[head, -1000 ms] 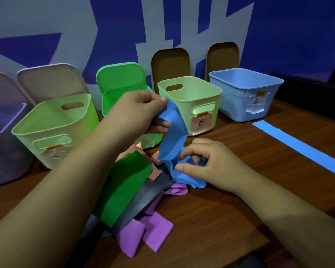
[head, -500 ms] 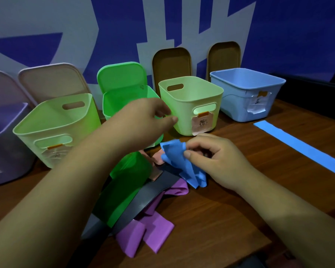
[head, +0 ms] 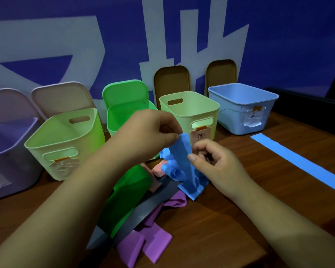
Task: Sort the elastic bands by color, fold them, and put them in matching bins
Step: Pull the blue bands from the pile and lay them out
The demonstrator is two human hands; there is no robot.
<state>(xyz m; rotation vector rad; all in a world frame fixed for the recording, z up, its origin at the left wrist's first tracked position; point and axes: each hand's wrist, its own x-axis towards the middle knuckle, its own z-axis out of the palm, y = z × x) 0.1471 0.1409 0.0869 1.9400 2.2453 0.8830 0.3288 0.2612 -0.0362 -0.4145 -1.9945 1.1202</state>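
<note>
Head view — blue band (head: 184, 157) roughly upright, both hands pinching.

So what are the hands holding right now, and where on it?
A blue elastic band: the left hand pinches its top end, the right hand grips partway down its side.

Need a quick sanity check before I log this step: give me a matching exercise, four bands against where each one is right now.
Bands:
1. blue band
2. flat blue strip
3. green band
4. purple band

Places:
A. nearest the camera, at the pile's front
B. pinched by both the left hand and right hand
C. alone on the table, right side
D. in the pile, under the left forearm

Pairs: 1-B, 2-C, 3-D, 4-A
</note>
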